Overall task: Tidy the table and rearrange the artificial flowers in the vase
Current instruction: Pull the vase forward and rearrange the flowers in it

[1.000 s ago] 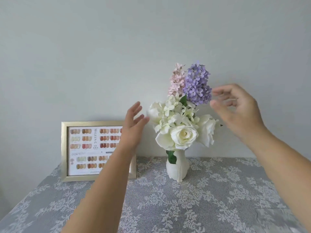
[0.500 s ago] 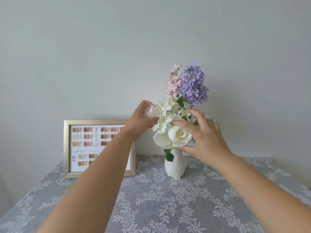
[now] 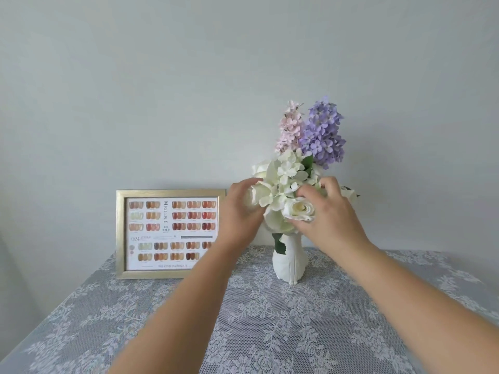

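Adjusting: bouquet, mid-frame
left hand (image 3: 240, 211): curled round a white bloom (image 3: 252, 197), bouquet's left edge
right hand (image 3: 328, 211): pinching white hydrangea (image 3: 286, 174) above cream rose (image 3: 298, 210)
vase (image 3: 289, 261): upright on lace tablecloth (image 3: 256, 319), right of gold frame (image 3: 121, 233)
progress: rearranging underway, not finished
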### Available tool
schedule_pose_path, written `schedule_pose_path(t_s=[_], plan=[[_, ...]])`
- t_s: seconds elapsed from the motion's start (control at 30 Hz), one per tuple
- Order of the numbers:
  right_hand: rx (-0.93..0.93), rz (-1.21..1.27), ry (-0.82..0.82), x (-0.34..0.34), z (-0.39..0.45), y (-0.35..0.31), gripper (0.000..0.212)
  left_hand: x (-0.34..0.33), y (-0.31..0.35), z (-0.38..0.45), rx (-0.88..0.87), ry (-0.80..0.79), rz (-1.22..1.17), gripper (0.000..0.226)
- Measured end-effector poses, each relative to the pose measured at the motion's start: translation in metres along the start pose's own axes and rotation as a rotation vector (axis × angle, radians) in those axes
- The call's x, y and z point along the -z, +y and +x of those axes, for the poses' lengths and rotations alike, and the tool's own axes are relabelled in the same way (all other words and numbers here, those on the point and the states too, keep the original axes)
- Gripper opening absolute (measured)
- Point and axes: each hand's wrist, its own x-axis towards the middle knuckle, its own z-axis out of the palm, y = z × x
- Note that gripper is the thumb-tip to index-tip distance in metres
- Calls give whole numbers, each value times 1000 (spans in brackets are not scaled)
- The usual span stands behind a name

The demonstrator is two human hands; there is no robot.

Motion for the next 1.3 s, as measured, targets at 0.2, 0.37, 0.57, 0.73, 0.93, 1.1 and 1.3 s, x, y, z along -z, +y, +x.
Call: schedule_pose_path(t_s=[0.2, 0.37, 0.57, 0.73, 0.93, 1.1, 1.3], plan=[[-34, 82, 41, -4, 0, 5, 47, -19, 6, 0, 31, 102, 187, 51], [-36, 107, 24, -2, 1, 8, 46, -15, 7, 4, 141, -148, 101, 69], [-39, 141, 25, 1, -2, 11, 42, -6, 7, 14, 99, -350, 62, 66], [-25, 126, -12, 7, -5, 13, 44, 11, 10, 21, 143, -278, 129, 75], [-52, 90, -51, 19, -11, 12, 51, 35, -3, 69, 449, -130, -250, 51], [-65, 84, -73, 21, -14, 6, 53, 12, 2, 100, 624, -415, 5, 63], [-79, 85, -83, 20, -16, 10, 51, 6, 1, 120, 771, -521, -151, 43]])
